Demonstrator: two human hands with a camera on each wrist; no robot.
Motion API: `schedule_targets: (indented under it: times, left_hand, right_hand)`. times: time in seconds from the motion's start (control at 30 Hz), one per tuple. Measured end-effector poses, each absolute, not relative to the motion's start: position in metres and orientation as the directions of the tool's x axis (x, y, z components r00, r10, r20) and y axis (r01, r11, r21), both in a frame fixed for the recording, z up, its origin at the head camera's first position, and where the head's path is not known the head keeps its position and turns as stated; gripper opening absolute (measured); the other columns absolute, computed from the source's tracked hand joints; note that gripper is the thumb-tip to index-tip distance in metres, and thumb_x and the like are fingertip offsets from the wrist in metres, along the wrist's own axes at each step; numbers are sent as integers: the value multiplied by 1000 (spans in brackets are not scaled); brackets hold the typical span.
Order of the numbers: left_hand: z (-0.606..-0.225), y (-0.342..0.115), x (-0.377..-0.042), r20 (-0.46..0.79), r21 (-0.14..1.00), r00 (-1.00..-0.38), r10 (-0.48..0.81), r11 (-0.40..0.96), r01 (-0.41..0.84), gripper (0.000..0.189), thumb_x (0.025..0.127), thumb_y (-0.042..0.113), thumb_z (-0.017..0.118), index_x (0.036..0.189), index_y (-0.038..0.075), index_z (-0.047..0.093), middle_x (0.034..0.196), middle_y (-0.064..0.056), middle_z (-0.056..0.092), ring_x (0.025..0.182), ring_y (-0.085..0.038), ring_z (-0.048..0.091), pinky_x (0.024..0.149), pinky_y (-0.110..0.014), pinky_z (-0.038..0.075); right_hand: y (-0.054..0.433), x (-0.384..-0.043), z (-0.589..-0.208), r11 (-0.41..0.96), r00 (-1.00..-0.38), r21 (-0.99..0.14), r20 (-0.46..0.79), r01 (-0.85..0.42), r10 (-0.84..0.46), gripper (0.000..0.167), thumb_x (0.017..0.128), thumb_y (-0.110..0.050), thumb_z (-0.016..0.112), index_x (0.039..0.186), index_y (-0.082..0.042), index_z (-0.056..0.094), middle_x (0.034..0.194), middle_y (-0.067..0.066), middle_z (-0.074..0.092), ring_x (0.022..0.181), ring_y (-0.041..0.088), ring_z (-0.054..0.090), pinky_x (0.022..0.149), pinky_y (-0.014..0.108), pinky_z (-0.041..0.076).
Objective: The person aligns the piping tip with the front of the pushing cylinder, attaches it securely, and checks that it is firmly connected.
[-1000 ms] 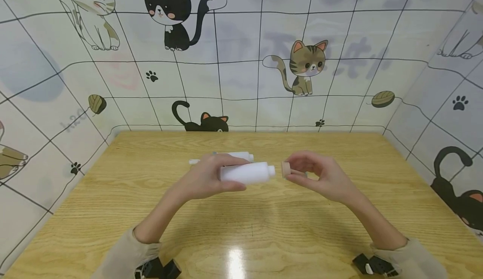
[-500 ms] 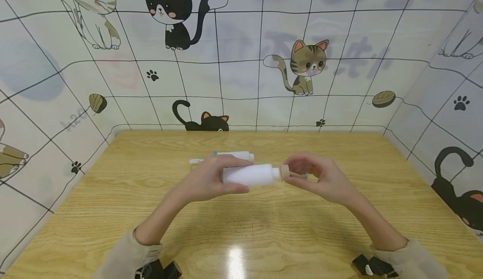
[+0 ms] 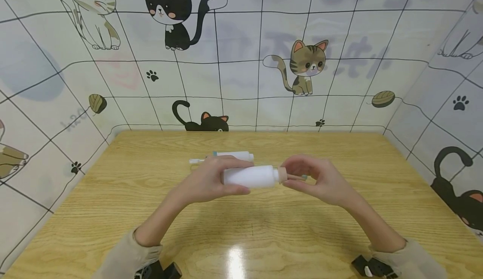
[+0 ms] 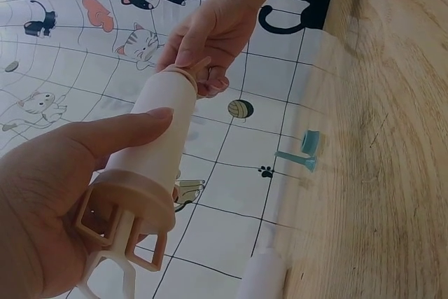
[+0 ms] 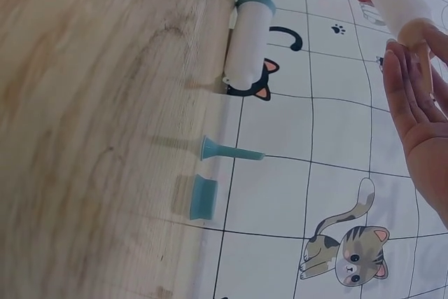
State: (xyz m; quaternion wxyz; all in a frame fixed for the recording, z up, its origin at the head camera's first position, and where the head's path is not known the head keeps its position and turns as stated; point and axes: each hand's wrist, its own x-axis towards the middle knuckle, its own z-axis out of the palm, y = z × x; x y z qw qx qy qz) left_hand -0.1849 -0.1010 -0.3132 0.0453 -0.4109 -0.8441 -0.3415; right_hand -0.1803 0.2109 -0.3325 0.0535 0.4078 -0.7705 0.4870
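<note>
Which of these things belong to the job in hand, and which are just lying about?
In the job:
- white tube with peach handles, held by the left hand
- peach nozzle, held at the tube's end by the right hand

Lying on the table, apparently not in use:
- white tube with teal collar
- teal nozzle
- short teal ring

A cat-print backdrop (image 3: 241, 78) is rising behind the wooden desk (image 3: 302, 237).
A white tube (image 5: 248, 43) with a teal collar (image 5: 255, 1) is lying on its side; a teal nozzle (image 5: 229, 151) and teal ring (image 5: 204, 198) are resting nearby.
</note>
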Motion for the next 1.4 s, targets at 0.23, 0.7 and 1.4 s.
schedule_targets:
  times: [0.23, 0.7, 1.4]
  left_hand:
    - [-313, -101, -184, 361, 548, -651, 668, 413, 727, 52, 84, 31, 85, 130, 13, 69, 123, -3, 70, 107, -19, 65, 84, -34, 51]
    - [-311, -101, -182, 356, 551, -645, 676, 405, 730, 51, 85, 31, 84, 130, 14, 70, 121, -5, 70, 102, -16, 65, 80, -31, 52]
    - [-310, -99, -180, 351, 553, -647, 677, 408, 727, 50, 85, 32, 83, 130, 13, 70, 121, -5, 69, 104, -17, 64, 80, -28, 53]
  right_hand:
    - [208, -176, -333, 194, -664, -705, 487, -682, -567, 40, 83, 8, 77, 118, -10, 66, 110, 2, 71, 97, 19, 71, 83, 33, 58]
    - [203, -172, -329, 207, -603, -610, 565, -765, -563, 41, 81, 11, 78, 118, -5, 67, 110, 8, 71, 95, 16, 70, 79, 34, 59]
    - [204, -174, -332, 136, -567, -612, 595, -779, -570, 40, 82, 15, 75, 117, -3, 68, 110, 12, 71, 99, 17, 70, 83, 31, 58]
